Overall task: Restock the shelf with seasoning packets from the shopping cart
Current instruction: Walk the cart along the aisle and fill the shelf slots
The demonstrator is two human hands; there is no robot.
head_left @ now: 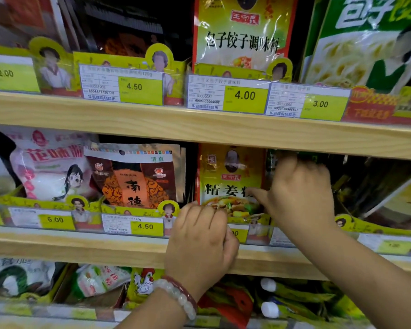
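mid frame, the yellow ginger packet (228,184) stands upright on the middle shelf (128,251), behind the price rail, just right of the brown packet (135,179). left hand (199,243) is low centre, knuckles up, fingers curled in at the packet's bottom left corner; looks like it pinches that edge but fingertips are hidden, so can't tell for sure. a pale bead bracelet (176,296) w/ a red band sits on that wrist. right hand (299,195) is centre right, reaching into the bay beside the ginger packet; thumb stretched left across the packet's lower right face, fingers bent over the top of a dark green packet (306,156) tucked under the upper shelf (152,119). whether those fingers actually grip it is unclear, its top edge is mostly covered.

left of the brown packet, a white and pink packet (50,162) leans in its bay. upper centre, a dumpling seasoning packet (242,36) stands above the 4.00 tag (244,96); upper right, a green packet (365,43) tilts. 4.50 tag (145,226) sits below the brown packet. bottom of frame, the lowest shelf holds a rooster packet (144,283) and more bags, blurry.
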